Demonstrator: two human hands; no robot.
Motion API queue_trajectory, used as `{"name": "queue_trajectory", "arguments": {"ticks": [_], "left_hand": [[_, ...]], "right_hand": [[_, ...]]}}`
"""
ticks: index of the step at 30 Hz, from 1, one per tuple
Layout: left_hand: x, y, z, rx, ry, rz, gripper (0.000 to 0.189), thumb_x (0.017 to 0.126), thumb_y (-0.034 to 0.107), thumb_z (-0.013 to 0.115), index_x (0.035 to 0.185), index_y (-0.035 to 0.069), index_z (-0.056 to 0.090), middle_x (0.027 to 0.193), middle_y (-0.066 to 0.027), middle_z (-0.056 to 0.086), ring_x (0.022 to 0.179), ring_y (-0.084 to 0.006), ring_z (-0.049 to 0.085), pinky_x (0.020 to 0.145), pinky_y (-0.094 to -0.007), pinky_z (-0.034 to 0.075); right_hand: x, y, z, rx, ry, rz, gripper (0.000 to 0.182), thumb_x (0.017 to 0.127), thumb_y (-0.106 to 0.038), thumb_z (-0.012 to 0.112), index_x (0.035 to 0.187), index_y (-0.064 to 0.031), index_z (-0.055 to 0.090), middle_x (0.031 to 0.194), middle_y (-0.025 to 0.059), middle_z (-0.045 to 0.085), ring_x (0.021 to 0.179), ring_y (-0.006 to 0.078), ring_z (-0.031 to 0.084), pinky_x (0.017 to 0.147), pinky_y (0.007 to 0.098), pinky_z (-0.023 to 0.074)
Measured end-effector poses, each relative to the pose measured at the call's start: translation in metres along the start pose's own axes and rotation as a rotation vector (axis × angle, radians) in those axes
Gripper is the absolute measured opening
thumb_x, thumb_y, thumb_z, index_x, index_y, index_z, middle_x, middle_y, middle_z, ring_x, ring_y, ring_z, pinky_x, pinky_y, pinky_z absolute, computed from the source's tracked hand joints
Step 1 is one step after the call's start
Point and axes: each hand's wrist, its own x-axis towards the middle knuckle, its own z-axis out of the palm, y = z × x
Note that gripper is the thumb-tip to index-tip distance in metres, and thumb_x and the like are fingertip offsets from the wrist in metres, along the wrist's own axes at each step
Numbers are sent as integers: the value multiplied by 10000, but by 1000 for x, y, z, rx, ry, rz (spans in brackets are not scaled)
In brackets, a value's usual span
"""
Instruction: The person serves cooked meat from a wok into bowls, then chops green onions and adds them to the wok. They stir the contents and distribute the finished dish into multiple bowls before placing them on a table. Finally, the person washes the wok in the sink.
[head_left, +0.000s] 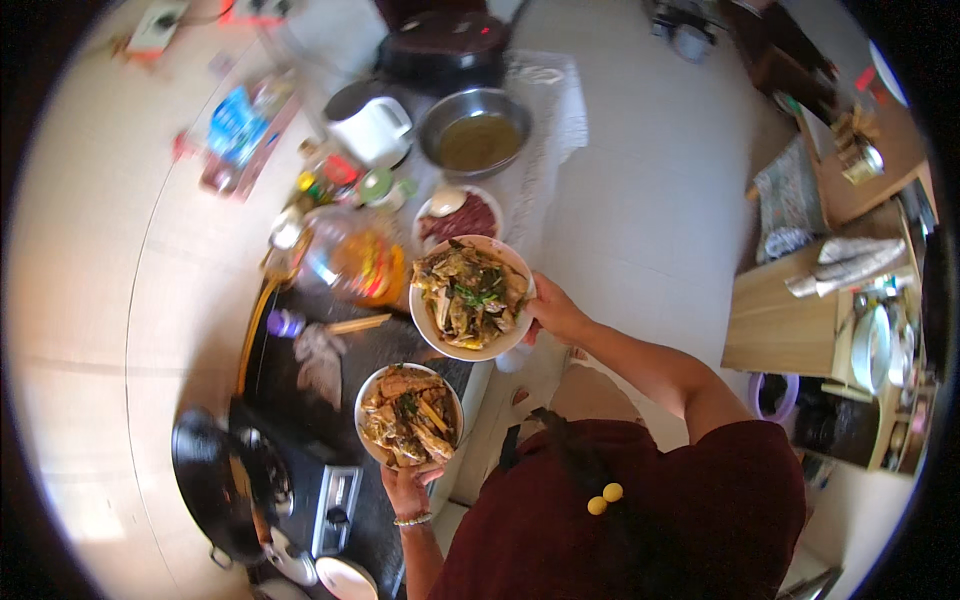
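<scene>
My right hand (556, 309) grips the rim side of a white bowl (517, 259) piled with cooked meat pieces and green herbs (476, 292). Lower and to the left, my left hand (409, 489), with a beaded bracelet at the wrist, holds a second white bowl (363, 390). Browned chunks of cooked food (409, 416) fill that one, with some greens on top. Both bowls are held level, apart from each other, near the front edge of a black countertop (375, 352). The undersides of the bowls and some fingers are hidden.
Behind the bowls stand a plate of raw red meat (469, 217), a steel basin of liquid (480, 146), a white kettle (375, 131) and a large oil jug (352, 255). A black wok (217, 487) sits left, beside a gas stove panel (337, 502). Wooden shelves (784, 322) stand right.
</scene>
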Motion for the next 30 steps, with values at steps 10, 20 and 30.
{"name": "queue_trajectory", "arguments": {"ticks": [10, 20, 30], "left_hand": [[157, -25, 234, 72, -386, -198, 486, 787, 1, 475, 1250, 17, 327, 1099, -191, 534, 824, -333, 622, 552, -423, 585], [274, -90, 593, 194, -735, -350, 488, 729, 26, 509, 1195, -24, 374, 1024, -203, 563, 781, -327, 627, 543, -383, 579], [403, -162, 947, 556, -1046, -348, 364, 800, 48, 438, 1148, -28, 361, 958, -197, 580, 686, -292, 641, 520, -343, 572]], "right_hand": [[-71, -107, -217, 67, 479, -116, 360, 773, 11, 362, 1132, -8, 344, 792, 133, 576, 511, 186, 582, 419, 280, 506], [-109, -221, -463, 183, 893, -327, 324, 787, 37, 357, 1109, 10, 341, 792, 160, 564, 507, 212, 580, 407, 300, 509], [-57, -295, -695, 376, 1287, -575, 292, 795, 29, 351, 1087, 31, 337, 806, 173, 579, 485, 210, 581, 387, 283, 507]]}}
